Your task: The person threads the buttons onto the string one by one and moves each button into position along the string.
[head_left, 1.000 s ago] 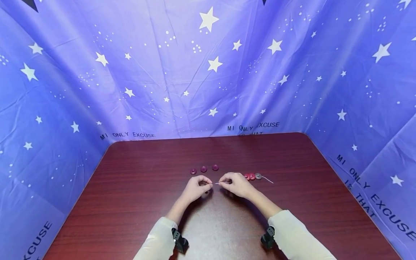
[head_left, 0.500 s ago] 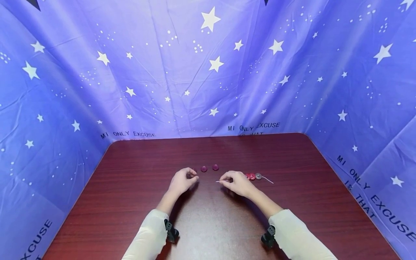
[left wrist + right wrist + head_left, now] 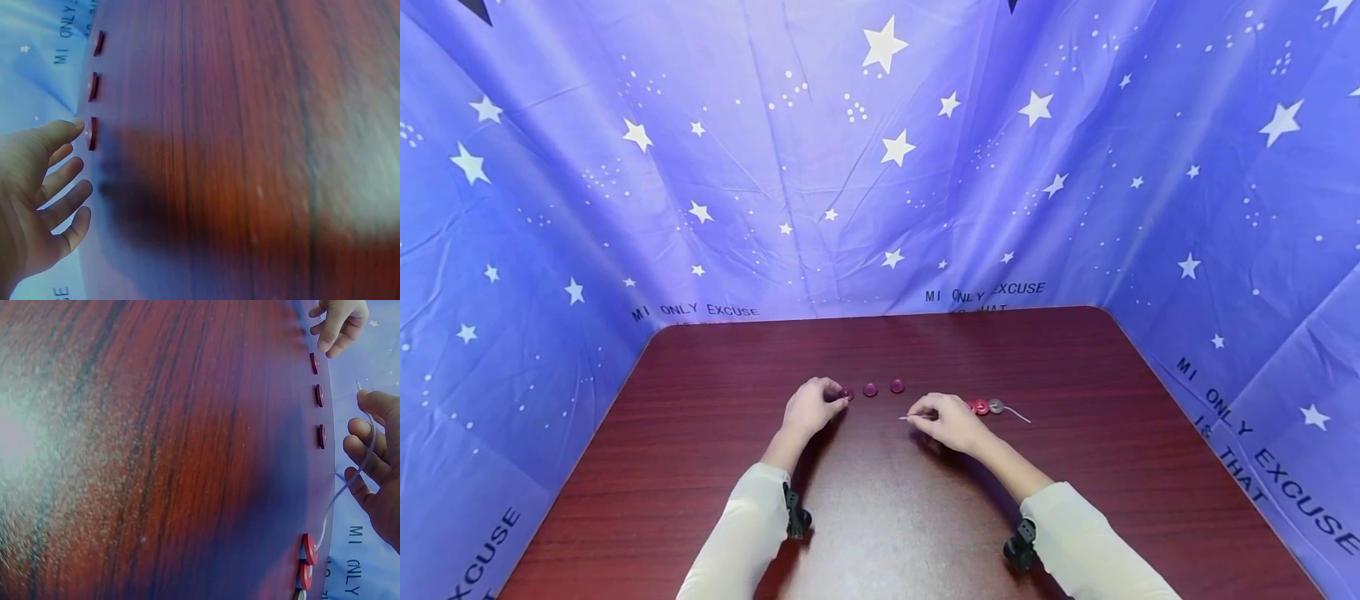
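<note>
My left hand (image 3: pixel 811 406) is beside the leftmost of three dark purple buttons, its fingertips close to that button (image 3: pixel 847 394). In the left wrist view the thumb and fingers are spread, with the nearest button (image 3: pixel 92 134) just past a fingertip. The other two buttons, a middle one (image 3: pixel 870 389) and a right one (image 3: pixel 897 386), lie in a row. My right hand (image 3: pixel 951 423) pinches a white string (image 3: pixel 369 453) near its end, the tip sticking out leftward. That string runs down to threaded buttons: red ones (image 3: pixel 981 407) and a grey one (image 3: pixel 996 406), partly hidden by the hand.
The dark red wood-grain table (image 3: pixel 880 517) reaches back to a blue-purple curtain (image 3: pixel 820 167) with white stars, which also hangs at both sides. Beyond the grey button, the string's free tail (image 3: pixel 1018 415) lies on the table.
My left hand has moved away from the string tip, left and forward to the leftmost purple button. The right hand stays nearly in place, still pinching the string.
</note>
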Motion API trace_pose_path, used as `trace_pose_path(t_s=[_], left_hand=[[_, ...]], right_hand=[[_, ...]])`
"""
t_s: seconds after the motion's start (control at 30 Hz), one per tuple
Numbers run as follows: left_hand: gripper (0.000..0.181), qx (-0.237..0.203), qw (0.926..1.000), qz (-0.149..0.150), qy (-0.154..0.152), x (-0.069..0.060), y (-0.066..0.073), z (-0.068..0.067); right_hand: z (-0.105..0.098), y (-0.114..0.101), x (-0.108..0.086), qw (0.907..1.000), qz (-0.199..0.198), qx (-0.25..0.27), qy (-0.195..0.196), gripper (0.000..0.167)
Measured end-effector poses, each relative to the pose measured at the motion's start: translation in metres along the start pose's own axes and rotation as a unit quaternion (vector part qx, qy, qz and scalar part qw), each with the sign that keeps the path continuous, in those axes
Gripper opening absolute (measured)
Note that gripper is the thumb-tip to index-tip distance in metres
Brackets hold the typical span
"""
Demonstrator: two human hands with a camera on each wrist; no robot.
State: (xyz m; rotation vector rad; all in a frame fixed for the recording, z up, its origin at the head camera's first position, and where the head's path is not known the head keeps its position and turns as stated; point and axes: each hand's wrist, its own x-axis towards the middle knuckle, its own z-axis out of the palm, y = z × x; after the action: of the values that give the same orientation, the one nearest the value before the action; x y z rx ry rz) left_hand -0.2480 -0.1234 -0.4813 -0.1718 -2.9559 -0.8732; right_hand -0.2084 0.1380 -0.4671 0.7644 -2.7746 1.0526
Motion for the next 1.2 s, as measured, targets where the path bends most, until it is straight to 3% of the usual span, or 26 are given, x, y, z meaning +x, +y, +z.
trace_pose_path(t_s=[0.7, 1.2], left_hand=[[0.034, 0.055, 0.9982, -0.022, -0.001, 0.01, 0.003, 0.011], [0.029, 0.047, 0.9984, -0.029, -0.009, 0.01, 0.003, 0.013]], right_hand=[[0.001, 0.001, 0.001, 0.9999, 0.006, 0.008, -0.003, 0.004], [0.001, 0.003, 0.001, 0.9999, -0.002, -0.001, 0.01, 0.006]])
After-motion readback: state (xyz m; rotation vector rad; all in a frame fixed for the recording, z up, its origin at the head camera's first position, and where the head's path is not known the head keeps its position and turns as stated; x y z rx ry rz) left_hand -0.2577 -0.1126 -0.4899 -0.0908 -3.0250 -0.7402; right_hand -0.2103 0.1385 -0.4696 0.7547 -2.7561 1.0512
